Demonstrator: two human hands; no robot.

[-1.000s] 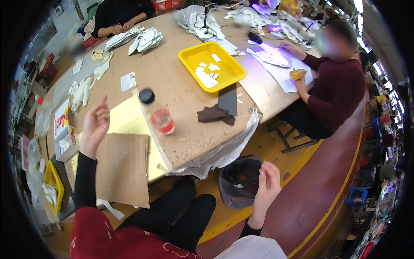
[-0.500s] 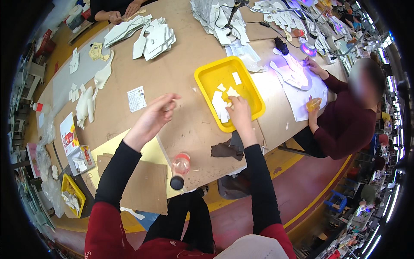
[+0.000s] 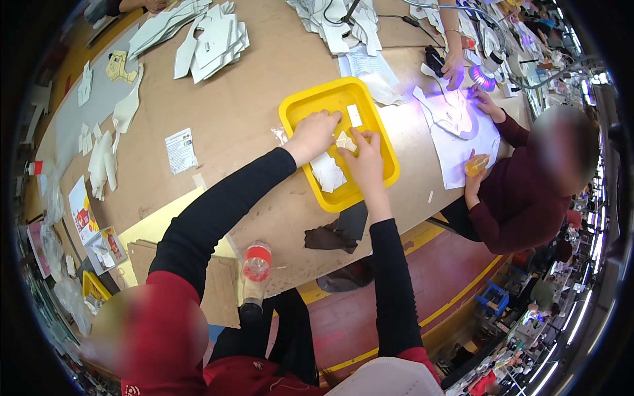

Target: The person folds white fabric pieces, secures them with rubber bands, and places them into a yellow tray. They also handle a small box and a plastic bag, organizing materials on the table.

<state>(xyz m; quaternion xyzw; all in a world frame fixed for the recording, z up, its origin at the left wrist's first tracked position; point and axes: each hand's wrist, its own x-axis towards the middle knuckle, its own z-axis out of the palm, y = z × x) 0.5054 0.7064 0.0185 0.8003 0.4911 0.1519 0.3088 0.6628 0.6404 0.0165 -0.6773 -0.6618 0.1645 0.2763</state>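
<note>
Both my hands are inside a shallow yellow tray (image 3: 391, 153). My left hand (image 3: 314, 136) lies over the tray's left side with its fingers curled together; whatever they may hold is hidden. From the near right, my right hand (image 3: 365, 160) brings its thumb and index finger around a small white angular piece (image 3: 345, 141). Below the hands, a cluster of overlapping white pieces (image 3: 327, 173) lies on the tray floor. One separate white rectangular piece (image 3: 354, 116) sits near the far side.
A clear bottle with a red label (image 3: 257, 261) is at the table's near edge, beside brown cardboard. Dark cloth (image 3: 329, 236) lies below the tray. Stacked white panels (image 3: 214, 43) stand farther back. At right, a co-worker (image 3: 528, 178) works beneath a purple lamp (image 3: 484, 76); another person's arm reaches in.
My left hand has moved right from above the table into the tray. My right hand has stayed in the tray, its fingers now around the small piece. Another person's arm has appeared near the lamp.
</note>
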